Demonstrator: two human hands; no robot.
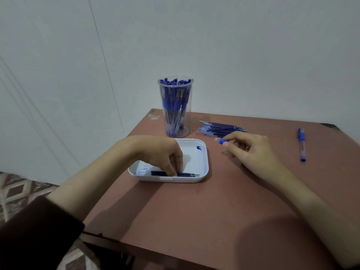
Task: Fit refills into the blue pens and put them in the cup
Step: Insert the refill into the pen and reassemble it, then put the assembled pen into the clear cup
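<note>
Progress is looking well advanced: the clear cup [176,106] is standing at the far side of the table [214,211], already filling with blue pens [175,98] right up to its rim. The left hand [165,154] is reaching down into the white tray [206,164], its fingers curling onto the dark refills [188,174] lying along the tray's near wall and apparently pinching one of them (the fingertips are hiding the exact contact). The right hand [251,149] is sitting just right of the tray, pinching a short blue pen piece [222,141] between thumb and fingers; whether it is a tip section or a cap I cannot tell. Behind that hand, a refill pile [222,128] is lying loose on the table beside the cup, so plenty of refills are waiting. A lone pen [302,145] is lying well off to the right, not yet in the cup. Judging from this, one pen is being assembled now, while the lone pen and the remaining refills are awaiting their turn.
</note>
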